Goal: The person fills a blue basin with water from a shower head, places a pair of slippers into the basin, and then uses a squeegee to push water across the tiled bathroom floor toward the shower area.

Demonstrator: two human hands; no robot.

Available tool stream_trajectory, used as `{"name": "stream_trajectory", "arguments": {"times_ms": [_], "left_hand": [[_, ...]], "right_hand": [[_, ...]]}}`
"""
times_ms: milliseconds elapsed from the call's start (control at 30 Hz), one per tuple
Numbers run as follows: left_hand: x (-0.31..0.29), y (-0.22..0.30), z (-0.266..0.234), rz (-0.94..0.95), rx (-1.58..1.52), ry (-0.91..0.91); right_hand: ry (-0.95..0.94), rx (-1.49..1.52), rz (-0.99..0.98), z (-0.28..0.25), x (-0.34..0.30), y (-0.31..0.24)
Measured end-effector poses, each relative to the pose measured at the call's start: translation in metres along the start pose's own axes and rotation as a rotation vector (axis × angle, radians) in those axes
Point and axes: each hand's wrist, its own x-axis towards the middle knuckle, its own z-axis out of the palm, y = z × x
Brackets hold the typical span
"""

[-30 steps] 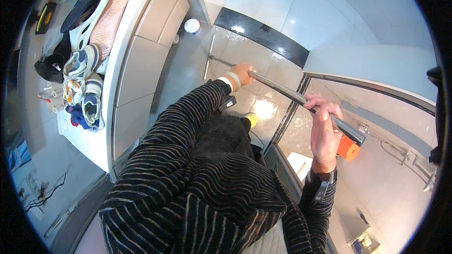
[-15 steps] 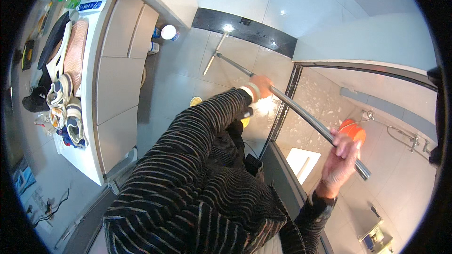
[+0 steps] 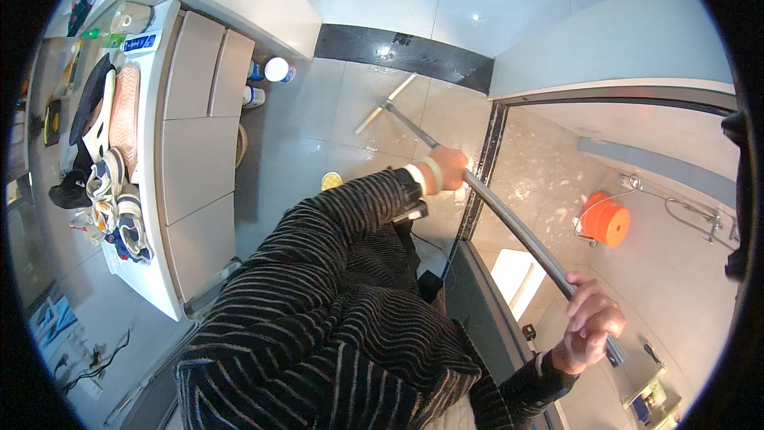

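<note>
While its pale crossbar [image 3: 387, 104] appears to be rested on the glossy tiled floor [image 3: 306, 139], the long-handled squeegee [image 3: 521, 235] is held aslant by both hands — the left-hand grip [image 3: 447, 169] closed round the mid-shaft, the right-hand grip [image 3: 593, 322] curled round it near the top end. The shaft seems stiff, smooth and fairly light, perhaps slippery if wet — best held at two well-spaced points. Beyond it, an orange bucket [image 3: 609, 220] is seen at right; shoes [image 3: 131, 219] are carried by the white counter [image 3: 145, 280] at left.

Shoes [image 3: 107, 175] lie on the cabinet [image 3: 199, 159] left of the squeegee [image 3: 517, 231], bucket [image 3: 606, 221] right
</note>
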Motion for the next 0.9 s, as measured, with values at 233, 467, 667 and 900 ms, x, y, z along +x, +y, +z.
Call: {"name": "stream_trajectory", "arguments": {"times_ms": [233,467,667,900], "left_hand": [[-0.062,-0.084,-0.026,-0.276,0.12,0.061],[-0.05,-0.126,-0.028,-0.309,0.195,-0.068],[-0.007,-0.111,-0.017,-0.289,0.22,-0.193],[0.019,-0.073,0.014,-0.192,0.235,-0.109]], "right_hand": [[0.122,0.237,0.114,0.042,0.015,0.071],[0.286,0.288,0.245,0.075,0.023,0.103],[0.506,0.331,0.271,0.057,0.016,0.102],[0.643,0.309,0.223,0.025,-0.001,0.088]]}}
